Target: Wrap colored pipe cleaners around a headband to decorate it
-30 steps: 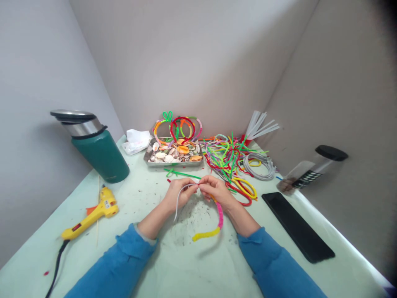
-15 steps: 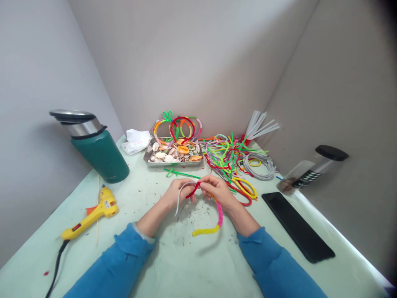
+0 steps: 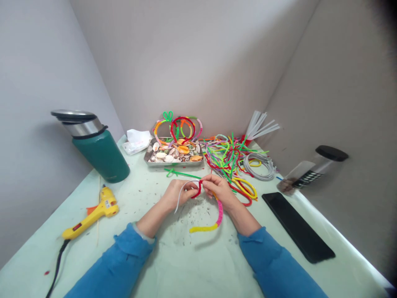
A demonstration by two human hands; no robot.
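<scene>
Between my two hands is a curved wire ring, bare and pale grey on its left stretch (image 3: pixel 178 199) and wrapped in pink and yellow pipe cleaner (image 3: pixel 220 214) on its right. My right hand (image 3: pixel 218 190) pinches the ring at the top, where a red pipe cleaner (image 3: pixel 199 190) meets the wire. The red piece hangs down toward my left hand (image 3: pixel 177 193), whose fingers are closed at its lower end and beside the bare wire. The ring's yellow end hangs free above the table.
Behind my hands stands a metal tray (image 3: pixel 173 164) of shells with colourful rings on it. Right of it lie tangled pipe cleaners (image 3: pixel 223 153), scissors (image 3: pixel 248 188) and a wire coil (image 3: pixel 260 167). A glue gun (image 3: pixel 93 217) and green bottle (image 3: pixel 101 157) are left, a phone (image 3: pixel 297 227) right.
The red pipe cleaner's loose part has swung from slanting left to hanging nearly straight down. My left fingers have shifted slightly, and the ring's yellow end has moved a little up and left.
</scene>
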